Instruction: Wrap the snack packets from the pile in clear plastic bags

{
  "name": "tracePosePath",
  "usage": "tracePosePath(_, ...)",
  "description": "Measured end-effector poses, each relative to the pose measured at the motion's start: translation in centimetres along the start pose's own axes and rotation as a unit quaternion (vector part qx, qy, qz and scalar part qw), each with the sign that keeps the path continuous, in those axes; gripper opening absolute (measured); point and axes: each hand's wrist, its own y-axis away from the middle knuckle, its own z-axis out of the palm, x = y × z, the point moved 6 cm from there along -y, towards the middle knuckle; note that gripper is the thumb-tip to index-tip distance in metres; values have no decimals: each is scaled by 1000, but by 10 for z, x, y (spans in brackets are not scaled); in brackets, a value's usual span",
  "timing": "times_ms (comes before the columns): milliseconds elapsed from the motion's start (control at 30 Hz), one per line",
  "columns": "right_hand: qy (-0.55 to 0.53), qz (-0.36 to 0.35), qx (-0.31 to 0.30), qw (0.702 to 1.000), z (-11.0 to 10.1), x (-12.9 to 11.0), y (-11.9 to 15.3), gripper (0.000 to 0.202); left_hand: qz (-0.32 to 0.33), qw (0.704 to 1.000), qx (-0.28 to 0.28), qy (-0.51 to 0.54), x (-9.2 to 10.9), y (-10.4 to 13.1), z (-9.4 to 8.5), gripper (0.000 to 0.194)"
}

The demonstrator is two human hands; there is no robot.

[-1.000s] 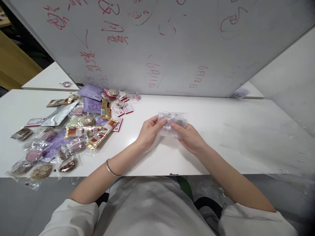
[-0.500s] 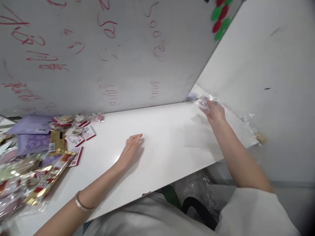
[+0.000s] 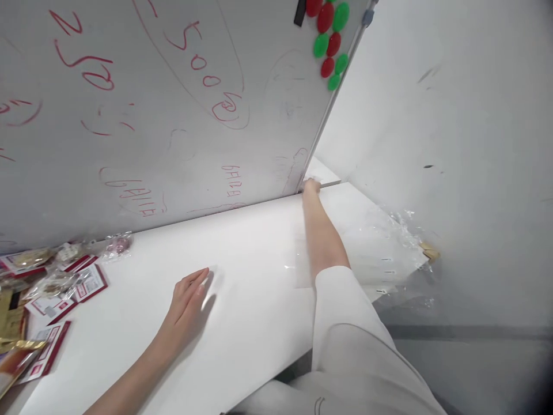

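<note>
My right hand (image 3: 311, 185) reaches to the far corner of the white table, by the whiteboard's lower right end. Its fingers are largely hidden past the board's edge, so whether they hold anything cannot be made out. Over the white table (image 3: 250, 271) my left hand (image 3: 188, 297) hovers with fingers stretched out and nothing in it. Left of it lie several small items in clear wrap, among them a reddish one (image 3: 118, 245). Red-and-white cards (image 3: 90, 282) lie among these packets.
A whiteboard (image 3: 194, 138) with red writing stands along the table's back edge. Red and green magnets (image 3: 333, 43) sit on its upper right. A clear plastic sheet or bag (image 3: 303, 262) lies under my right arm. Crumpled clear plastic (image 3: 406, 222) is by the right wall.
My right hand has moved from above the table's right part, with a clear plastic packet, to behind the whiteboard's edge. The view has turned right. My left hand stays open.
</note>
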Motion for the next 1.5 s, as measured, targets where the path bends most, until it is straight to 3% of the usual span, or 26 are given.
tracePosePath(167,125,130,-1,984,1,32,6,35,8,1000,-11,-23,0,-3,3,43)
tracePosePath(300,209,136,-46,967,-2,34,7,45,38,997,-18,-66,-1,-5,2,44)
tracePosePath(433,270,104,-108,951,-18,18,23,63,51,993,-50,-94,-1,-7,0,42)
tracePosePath(533,305,59,-150,939,-48,12,60,62,51,994,-40,-83,1,-7,-6,40)
tracePosePath(633,312,15,-230,922,-79,26,111,59,42,997,-19,-58,2,-4,-11,38)
tracePosePath(667,304,-13,-303,903,-82,34,131,60,37,998,-13,-51,2,-3,-13,37)
tracePosePath(767,274,-54,-440,854,-85,57,174,64,30,999,-12,-43,-1,2,-15,35)
tracePosePath(833,266,-63,-474,837,-78,60,190,42,52,998,-24,-39,2,6,-13,32)
tracePosePath(933,199,-141,-438,865,-62,28,211,23,65,994,-90,-14,8,16,-4,27)
tracePosePath(1033,64,-273,-343,896,-48,-35,249,30,22,987,-158,23,8,29,5,36)
tracePosePath(1100,-26,-328,-316,890,-37,-75,285,31,23,987,-150,43,9,35,3,49)
tracePosePath(1200,-126,-366,-311,868,-21,-118,331,29,76,992,-98,33,12,41,-13,37)
tracePosePath(1300,-186,-370,-322,851,-15,-140,345,32,149,988,-25,-35,19,47,-44,24)
tracePosePath(1400,-168,-298,-362,867,-6,-132,323,46,209,972,62,-90,30,61,-83,25)
tracePosePath(1500,-38,-144,-369,917,2,-96,287,68,249,956,119,-95,41,76,-119,26)
